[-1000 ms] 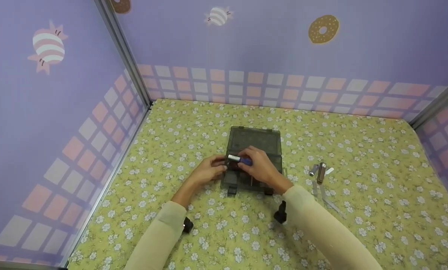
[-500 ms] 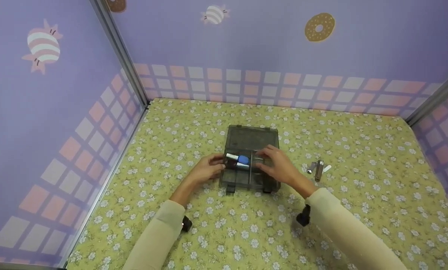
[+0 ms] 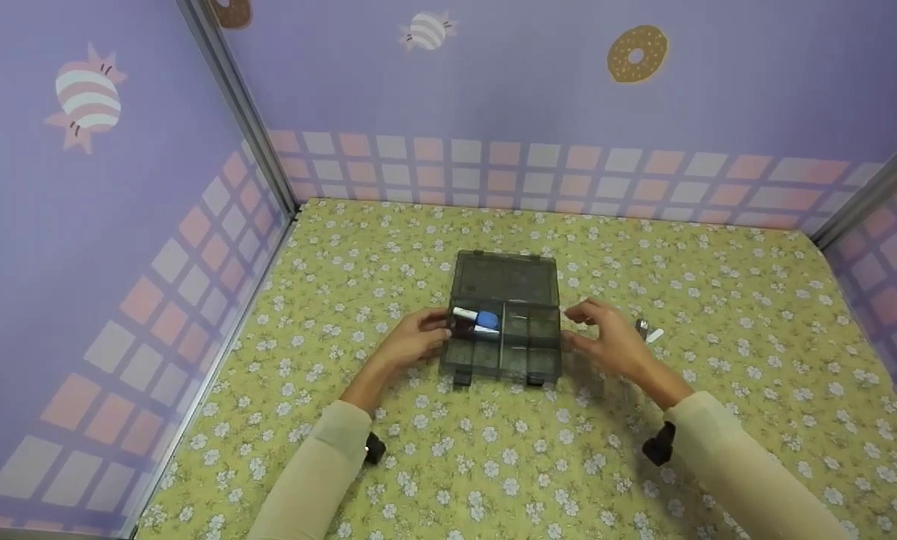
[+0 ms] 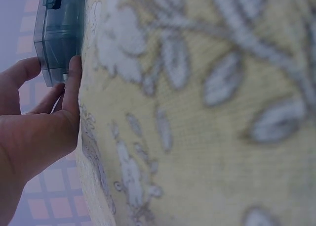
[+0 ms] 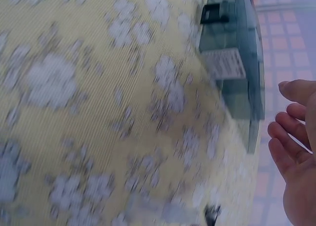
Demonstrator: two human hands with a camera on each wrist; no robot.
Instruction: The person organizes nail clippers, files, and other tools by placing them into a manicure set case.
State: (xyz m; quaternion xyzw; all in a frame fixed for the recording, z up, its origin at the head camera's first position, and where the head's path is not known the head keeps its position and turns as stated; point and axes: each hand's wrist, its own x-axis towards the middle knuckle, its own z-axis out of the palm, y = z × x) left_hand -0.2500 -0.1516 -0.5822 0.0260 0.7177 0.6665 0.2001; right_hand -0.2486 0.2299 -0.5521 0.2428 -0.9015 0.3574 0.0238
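Smoky-grey translucent plastic compartment box (image 3: 502, 330) lies open mid-surface on the yellow floral cloth (image 3: 493, 465). Left hand (image 3: 411, 341) touches its left wall, fingers relaxed. Right hand (image 3: 606, 337) hovers just right of it, fingers loosely curled, empty.

The desk (image 3: 568, 465) wears a yellow-green cloth strewn with small white flowers and grey-green leaves, and on it sits a smoky, see-through grey box (image 3: 505, 281) with black clasps, holding a blue-and-white piece (image 3: 478, 319) beside something dark red. The walls (image 3: 493, 90) are lavender, with a band of pink and pale grey squares crossed by purple lines along the bottom, plus a brown sprinkled doughnut (image 3: 637, 53) and pink-and-white striped candies (image 3: 88, 94) higher up. Both sleeves (image 3: 313, 472) are cream, and the small items (image 3: 647, 330) right of the box look silver and white.
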